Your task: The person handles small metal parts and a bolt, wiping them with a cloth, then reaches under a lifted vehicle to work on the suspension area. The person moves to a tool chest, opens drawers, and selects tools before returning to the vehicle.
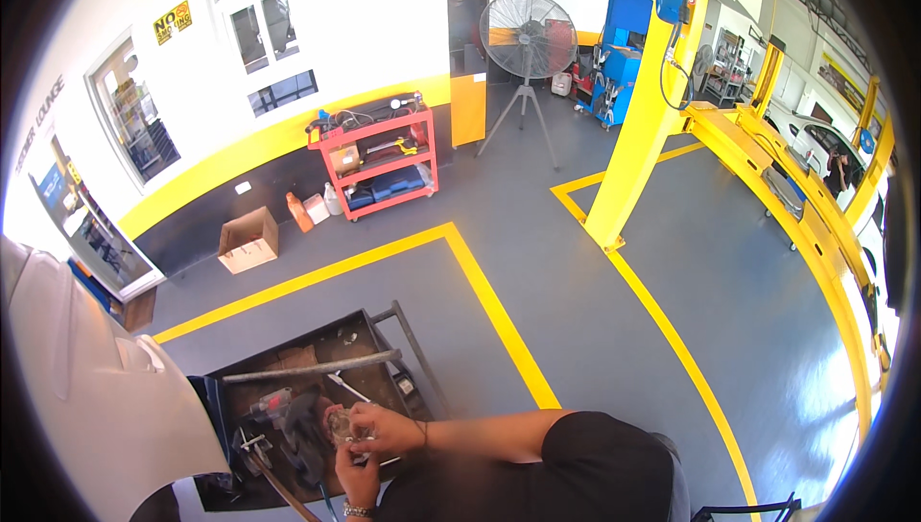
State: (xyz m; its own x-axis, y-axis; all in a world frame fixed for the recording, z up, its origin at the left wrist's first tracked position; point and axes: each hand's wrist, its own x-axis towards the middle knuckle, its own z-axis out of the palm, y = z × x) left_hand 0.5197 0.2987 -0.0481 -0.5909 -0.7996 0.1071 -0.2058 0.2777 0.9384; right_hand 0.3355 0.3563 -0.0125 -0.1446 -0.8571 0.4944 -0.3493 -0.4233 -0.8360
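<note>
Small shiny piece (338, 424): was held up at the fingertips over a dark tool tray (382, 380), in the lower left part of the view. Was gripped from above and the right by the right hand (382, 428), with thumb and fingers bent in around it. Was met from below by the left hand (358, 476), with fingers curled close to the piece; could not tell how firmly it pressed, or whether it gripped at all. Could not make out the exact kind of piece, being small, blurred and partly covered by fingers. Saw a dark bundle (305, 429) just left of the hands, and beside it a clear container with red on it (271, 407). Saw also a silver tool (348, 387) lying slantwise beyond the fingers, and a metal bar (317, 367) running across above the tray. Noted a pale car panel (106, 378) to the left. Farther off, saw a red shelved cart (389, 129) loaded with tools by the wall, an open cardboard box (247, 239) and an orange jug (299, 212) near it, a tall fan (528, 37) on a tripod, and a yellow lift post (628, 138) on the grey floor.
</note>
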